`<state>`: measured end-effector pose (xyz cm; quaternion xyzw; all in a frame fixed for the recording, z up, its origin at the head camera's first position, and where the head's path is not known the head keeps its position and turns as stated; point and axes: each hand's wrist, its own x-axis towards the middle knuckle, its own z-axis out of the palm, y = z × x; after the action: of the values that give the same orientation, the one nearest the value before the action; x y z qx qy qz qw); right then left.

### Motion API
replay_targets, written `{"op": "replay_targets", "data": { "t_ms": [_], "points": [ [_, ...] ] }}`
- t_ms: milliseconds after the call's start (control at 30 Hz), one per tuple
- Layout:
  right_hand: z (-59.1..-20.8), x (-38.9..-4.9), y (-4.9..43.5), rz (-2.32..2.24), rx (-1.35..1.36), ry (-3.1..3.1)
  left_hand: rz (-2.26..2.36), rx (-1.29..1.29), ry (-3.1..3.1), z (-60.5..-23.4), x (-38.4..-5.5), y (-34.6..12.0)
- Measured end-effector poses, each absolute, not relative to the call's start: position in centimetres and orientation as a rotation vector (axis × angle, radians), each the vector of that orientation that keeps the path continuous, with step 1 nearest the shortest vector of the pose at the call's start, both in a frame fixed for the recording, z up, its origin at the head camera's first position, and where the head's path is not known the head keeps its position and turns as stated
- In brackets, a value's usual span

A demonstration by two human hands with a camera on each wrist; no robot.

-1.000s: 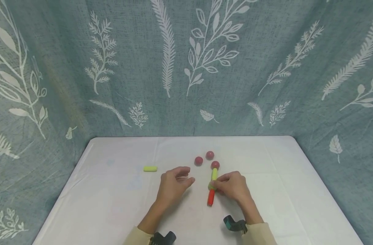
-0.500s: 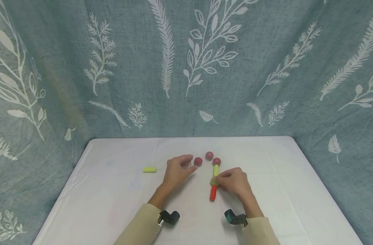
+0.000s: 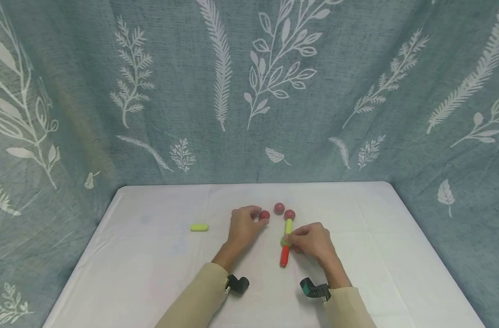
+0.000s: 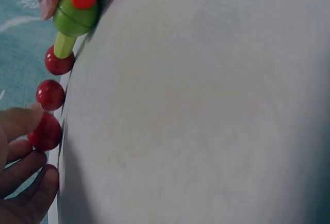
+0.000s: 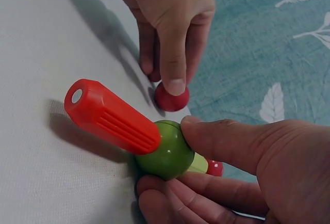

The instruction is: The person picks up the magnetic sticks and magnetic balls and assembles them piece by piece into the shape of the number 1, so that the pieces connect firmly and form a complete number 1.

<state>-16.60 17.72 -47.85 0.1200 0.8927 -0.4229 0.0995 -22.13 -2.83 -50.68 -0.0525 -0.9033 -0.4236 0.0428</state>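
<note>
In the head view my left hand [image 3: 242,225] pinches a red ball [image 3: 264,214] between thumb and fingers. The left wrist view shows the thumb on one side of that ball and fingertips on the other. My right hand [image 3: 313,242] grips a green ball [image 5: 166,154], thumb on top and fingers beneath. A red grooved stick [image 5: 113,115] with a hole in its end joins one side of the green ball. From the opposite side runs a yellow-green stick [image 3: 288,225], its tip at a second red ball [image 3: 290,214]. Whether that tip is fixed in the ball is unclear.
A third red ball [image 3: 279,208] lies between the other two, slightly farther back. A loose yellow-green stick [image 3: 199,228] lies left of my left hand. The white-covered table [image 3: 151,259] ends at a blue-green leaf-patterned cloth [image 3: 233,155].
My left hand has moved forward and right, and its fingers have closed around the nearest red ball. The right hand has pushed the stick assembly slightly forward, shifting the red ball at its tip.
</note>
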Motion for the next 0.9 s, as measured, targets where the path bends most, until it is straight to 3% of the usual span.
{"op": "replay_targets", "data": {
  "t_ms": [367, 900],
  "points": [
    [-47.7, -16.6, 17.8, -1.256, 0.362, 2.631, -1.358, -0.207, -2.743, -50.0, -20.6, -3.1],
    [-47.8, -16.6, 17.6, -1.265, 0.363, 2.634, -1.683, -0.615, -2.824, -48.8, -13.8, -5.1]
  ]
}}
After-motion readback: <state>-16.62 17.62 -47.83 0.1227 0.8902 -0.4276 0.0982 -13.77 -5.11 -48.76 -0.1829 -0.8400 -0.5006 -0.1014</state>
